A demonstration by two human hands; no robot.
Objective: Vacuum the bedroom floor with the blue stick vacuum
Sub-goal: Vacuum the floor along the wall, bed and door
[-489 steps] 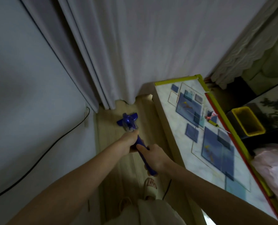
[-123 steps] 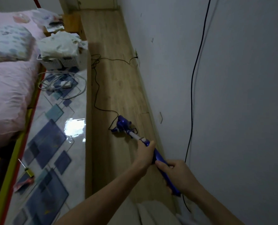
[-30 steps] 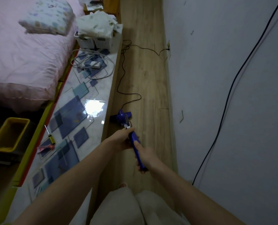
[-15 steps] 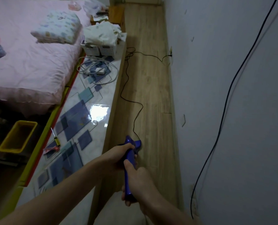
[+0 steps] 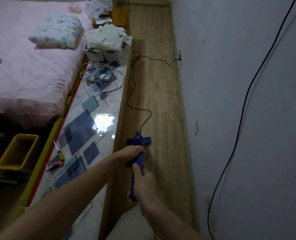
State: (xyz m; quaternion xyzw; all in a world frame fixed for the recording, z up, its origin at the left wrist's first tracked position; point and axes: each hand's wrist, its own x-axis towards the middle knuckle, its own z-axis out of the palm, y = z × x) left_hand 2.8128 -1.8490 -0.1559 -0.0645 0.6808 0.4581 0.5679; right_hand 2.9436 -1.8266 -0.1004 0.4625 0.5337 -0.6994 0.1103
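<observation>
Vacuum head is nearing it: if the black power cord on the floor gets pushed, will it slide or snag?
Likely floppy: the black power cord lies in loose curves on the wooden floor. It would probably bunch ahead of the blue stick vacuum. Being plugged into the wall, it may pull taut.

One blue stick vacuum [image 5: 138,142], two hands [image 5: 144,185], one screwdriver [image 5: 58,151], one yellow bin [image 5: 16,152], one pillow [image 5: 58,32], two white baskets [image 5: 103,55].

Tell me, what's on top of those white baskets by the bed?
A heap of crumpled white cloth covers the white baskets. What lies inside them is hidden.
</observation>
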